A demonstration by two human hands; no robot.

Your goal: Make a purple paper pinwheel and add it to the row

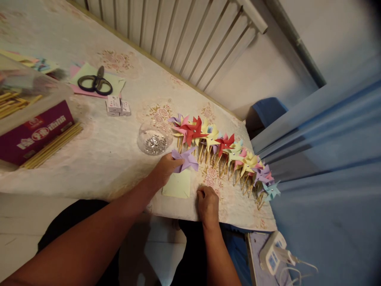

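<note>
My left hand (165, 170) is closed on a purple paper pinwheel (188, 159), its blades folded, held over the tablecloth. Just below it lies a pale green paper square (177, 186). To the right, my right hand (208, 203) rests low near the table's front edge with its fingers curled together; whatever may be in them is hidden. A clear round dish (142, 140) holding small shiny metal pieces (156, 144) stands beside my left hand. Beyond both hands, a long row of finished-looking pinwheels (226, 145) on sticks runs along the cloth.
Black scissors (95, 82) lie on coloured paper sheets (118, 85), near small white boxes (114, 104). Thin sticks (52, 146) lie against a purple carton (37, 131) at left. A radiator (166, 31) lines the back; a power strip (271, 254) sits at lower right beside a blue curtain (327, 190).
</note>
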